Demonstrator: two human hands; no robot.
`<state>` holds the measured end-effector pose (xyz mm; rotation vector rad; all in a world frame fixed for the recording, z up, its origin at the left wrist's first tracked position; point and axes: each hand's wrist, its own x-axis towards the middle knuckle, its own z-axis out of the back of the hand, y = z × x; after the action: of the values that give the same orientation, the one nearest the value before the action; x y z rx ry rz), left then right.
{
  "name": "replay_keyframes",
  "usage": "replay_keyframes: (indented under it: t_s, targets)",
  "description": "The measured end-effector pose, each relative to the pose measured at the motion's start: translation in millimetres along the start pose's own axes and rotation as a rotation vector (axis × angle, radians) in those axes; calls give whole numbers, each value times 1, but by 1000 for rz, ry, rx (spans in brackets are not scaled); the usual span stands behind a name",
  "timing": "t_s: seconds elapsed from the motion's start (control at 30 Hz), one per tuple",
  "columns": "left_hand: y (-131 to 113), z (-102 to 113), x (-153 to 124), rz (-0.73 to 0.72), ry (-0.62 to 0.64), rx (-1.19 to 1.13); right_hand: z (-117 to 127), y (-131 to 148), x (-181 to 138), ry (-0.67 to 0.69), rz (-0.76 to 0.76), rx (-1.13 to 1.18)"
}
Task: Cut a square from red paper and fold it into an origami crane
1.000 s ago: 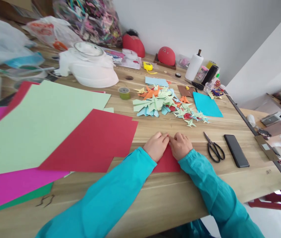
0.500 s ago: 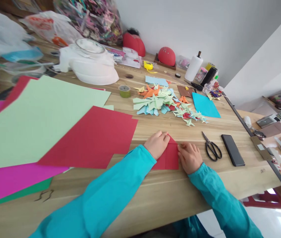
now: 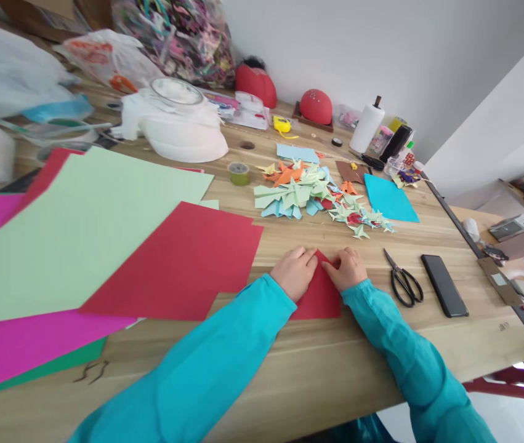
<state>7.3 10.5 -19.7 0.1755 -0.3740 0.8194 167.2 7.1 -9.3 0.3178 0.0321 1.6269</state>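
Observation:
A small piece of red paper (image 3: 319,300) lies on the table between my hands, folded to a point at its far end. My left hand (image 3: 294,271) holds down its left side, fingers curled over the upper edge. From the right, my right hand (image 3: 348,269) grips the paper near the folded tip, thumb and fingers bent together. My fingers hide part of the fold. Black-handled scissors (image 3: 404,284) rest to the right of my right hand. Beyond both hands sits a pile of folded paper stars (image 3: 296,192) in green, orange, blue and red.
Large sheets cover the left side: light green (image 3: 90,240), red (image 3: 183,264) and magenta (image 3: 49,341). A phone (image 3: 444,285) lies right of the scissors. Farther back are a blue sheet (image 3: 391,197), a tape roll (image 3: 238,174), a white cap (image 3: 183,132) and a red pincushion (image 3: 316,106).
My right hand has shifted inward and up toward the paper's tip, and its right flap now lies folded along a slant. My left hand stays on the paper. The view has shifted slightly.

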Motion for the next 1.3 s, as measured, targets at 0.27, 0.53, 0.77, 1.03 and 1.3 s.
replay_keyframes:
  t_s: [0.27, 0.53, 0.77, 1.03, 1.3]
  targets:
    - [1, -4, -5, -55, -7, 37, -6, 2, -12, -101, 72, -20]
    - [-1, -2, -4, -50, -5, 43, -3, 14, -17, -418, 450, -324]
    - [5, -3, -4, -58, -17, -38, 2, 12, -26, -310, 421, -149]
    - [11, -4, -4, -67, -84, -139, 2, 1, -37, -170, 457, 59]
    - [12, -5, -3, -36, -78, -235, 0, 6, -43, -105, 419, -26]
